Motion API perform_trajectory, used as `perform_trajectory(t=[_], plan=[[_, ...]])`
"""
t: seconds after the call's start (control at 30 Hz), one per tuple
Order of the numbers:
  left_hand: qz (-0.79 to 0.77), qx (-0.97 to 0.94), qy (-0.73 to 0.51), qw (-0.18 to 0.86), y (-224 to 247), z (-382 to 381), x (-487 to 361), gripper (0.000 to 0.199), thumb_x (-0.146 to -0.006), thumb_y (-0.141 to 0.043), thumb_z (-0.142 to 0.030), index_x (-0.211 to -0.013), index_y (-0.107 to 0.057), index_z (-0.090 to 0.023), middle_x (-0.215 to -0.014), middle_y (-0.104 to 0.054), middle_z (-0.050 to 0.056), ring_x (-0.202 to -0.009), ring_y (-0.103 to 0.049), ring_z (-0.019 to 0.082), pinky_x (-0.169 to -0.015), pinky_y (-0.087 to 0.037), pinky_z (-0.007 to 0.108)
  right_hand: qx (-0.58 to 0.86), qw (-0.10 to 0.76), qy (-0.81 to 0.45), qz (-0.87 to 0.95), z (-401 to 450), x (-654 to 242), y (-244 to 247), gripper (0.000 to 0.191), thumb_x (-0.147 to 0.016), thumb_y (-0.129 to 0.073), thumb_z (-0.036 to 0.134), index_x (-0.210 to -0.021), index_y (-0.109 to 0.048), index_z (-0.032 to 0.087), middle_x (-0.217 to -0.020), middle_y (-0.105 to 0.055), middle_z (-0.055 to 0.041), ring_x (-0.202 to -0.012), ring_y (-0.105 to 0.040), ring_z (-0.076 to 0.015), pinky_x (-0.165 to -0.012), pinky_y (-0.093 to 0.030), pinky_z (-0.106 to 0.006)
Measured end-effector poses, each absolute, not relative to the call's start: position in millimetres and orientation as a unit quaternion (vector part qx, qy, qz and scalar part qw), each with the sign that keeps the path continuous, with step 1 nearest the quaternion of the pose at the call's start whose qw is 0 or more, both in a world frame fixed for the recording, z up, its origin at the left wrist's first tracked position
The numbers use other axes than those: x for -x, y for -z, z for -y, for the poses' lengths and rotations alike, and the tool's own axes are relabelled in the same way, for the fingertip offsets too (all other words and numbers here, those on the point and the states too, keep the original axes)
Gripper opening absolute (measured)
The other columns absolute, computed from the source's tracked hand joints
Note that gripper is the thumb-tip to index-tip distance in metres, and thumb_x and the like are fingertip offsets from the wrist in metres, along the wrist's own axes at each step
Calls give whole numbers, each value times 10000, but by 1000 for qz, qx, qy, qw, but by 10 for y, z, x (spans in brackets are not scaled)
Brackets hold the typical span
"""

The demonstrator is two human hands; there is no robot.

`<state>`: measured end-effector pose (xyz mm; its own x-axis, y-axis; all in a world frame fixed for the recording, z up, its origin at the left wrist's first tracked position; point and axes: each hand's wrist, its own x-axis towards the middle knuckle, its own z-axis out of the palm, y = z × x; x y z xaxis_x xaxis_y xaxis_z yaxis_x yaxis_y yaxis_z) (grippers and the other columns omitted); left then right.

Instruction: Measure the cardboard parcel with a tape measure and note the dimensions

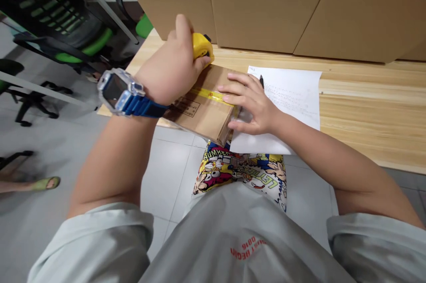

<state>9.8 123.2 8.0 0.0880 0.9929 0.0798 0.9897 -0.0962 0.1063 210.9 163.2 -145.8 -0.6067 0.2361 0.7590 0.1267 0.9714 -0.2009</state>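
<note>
My left hand [173, 61] is closed around a yellow tape measure [202, 46], held above the far left side of a flat brown cardboard box [203, 116]. A yellow strip with red marks [213, 95] runs across the box's top. Whether it joins the tape measure is hidden behind my left hand. My right hand [251, 103] rests on the right edge of the box with its fingers spread, the fingertips touching the box near the strip's right end. Beneath that hand and forearm lies a written sheet of paper [293, 96], with a black pen [261, 81] on it.
Large cardboard boxes [266, 7] stand along the back of the wooden table [366, 109]. The small box reaches the table's front edge, above my lap. To the left are black and green office chairs [80, 38] and another person's foot in a green sandal [46, 183].
</note>
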Motion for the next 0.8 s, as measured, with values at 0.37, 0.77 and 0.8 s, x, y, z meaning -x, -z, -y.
perform_trajectory(t=[0.37, 0.77, 0.8], plan=[[-689, -724, 30, -8, -182, -939, 22, 533, -1032, -350, -389, -1447, -428, -65, -1336, -619, 252, -1268, -628, 432, -1069, -517, 618, 113, 406, -32, 907, -1631, -2138, 1410, 674, -963, -509, 742, -1496, -497, 330, -1519, -629, -77, -1476, -504, -338, -1137, -414, -599], [-734, -676, 56, -36, -122, -402, 254, 605, -987, -332, -473, -1497, -409, -158, -1441, -564, 213, -1131, -667, 432, -957, -581, 612, 120, 400, -78, 905, -1655, -2155, 1424, 686, -906, -563, 776, -1473, -511, 394, -1525, -622, -35, -1482, -483, -347, -1179, -354, -648], [-731, -679, 53, -37, -113, -362, 259, 615, -983, -326, -478, -1494, -413, -149, -1439, -563, 217, -1147, -660, 436, -959, -582, 610, 123, 397, -85, 905, -1657, -2157, 1425, 692, -894, -574, 782, -1466, -519, 397, -1525, -621, -35, -1483, -479, -352, -1182, -348, -654]])
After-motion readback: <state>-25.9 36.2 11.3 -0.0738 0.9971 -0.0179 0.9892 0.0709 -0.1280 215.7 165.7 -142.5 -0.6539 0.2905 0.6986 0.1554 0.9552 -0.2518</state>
